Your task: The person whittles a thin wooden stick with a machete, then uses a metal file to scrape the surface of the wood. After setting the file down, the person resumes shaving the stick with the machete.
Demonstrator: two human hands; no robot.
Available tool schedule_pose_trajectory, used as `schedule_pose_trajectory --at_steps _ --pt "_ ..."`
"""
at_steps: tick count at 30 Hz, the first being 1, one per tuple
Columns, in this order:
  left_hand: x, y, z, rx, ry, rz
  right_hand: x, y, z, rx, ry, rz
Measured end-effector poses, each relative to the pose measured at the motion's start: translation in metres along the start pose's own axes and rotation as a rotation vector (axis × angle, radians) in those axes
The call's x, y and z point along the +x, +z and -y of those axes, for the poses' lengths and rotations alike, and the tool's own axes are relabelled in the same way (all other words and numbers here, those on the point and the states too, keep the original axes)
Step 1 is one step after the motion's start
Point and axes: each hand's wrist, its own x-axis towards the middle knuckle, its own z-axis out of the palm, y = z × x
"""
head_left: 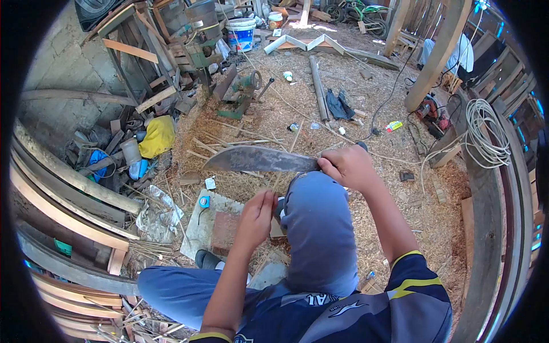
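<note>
The right hand (347,166) is closed around the machete (257,159); below the machete, the left hand (256,220) pinches a thin wooden strip (277,183).

There are two bare hands, one left hand (257,218) and one right hand (350,166), and one machete (251,159). The floor (400,211) carries one tape measure (204,202), one yellow cloth (157,137), one dark cloth (339,105), one long pole (318,86) and one yellow packet (394,126). Toward its far edge are two buckets, one large bucket (241,35) and one small bucket (275,20). At the right side are one coil of cord (486,134) and one other person (460,56).
</note>
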Motion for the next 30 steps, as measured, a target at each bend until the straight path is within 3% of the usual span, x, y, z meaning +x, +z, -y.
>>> schedule_pose_trajectory --at_steps 6,12,18,30 --pt "0.032 0.017 -0.021 0.073 0.15 -0.09 0.013 -0.009 0.012 -0.045 -0.07 0.051" --pt "0.01 0.011 -0.02 0.132 0.19 -0.116 0.009 -0.007 0.013 -0.046 -0.065 0.001" --pt "-0.024 -0.002 0.005 0.115 -0.01 -0.038 0.002 -0.005 0.003 -0.027 -0.026 -0.012" --pt "-0.004 0.015 -0.008 0.112 0.119 -0.137 0.003 0.0 0.002 -0.037 -0.007 0.005"
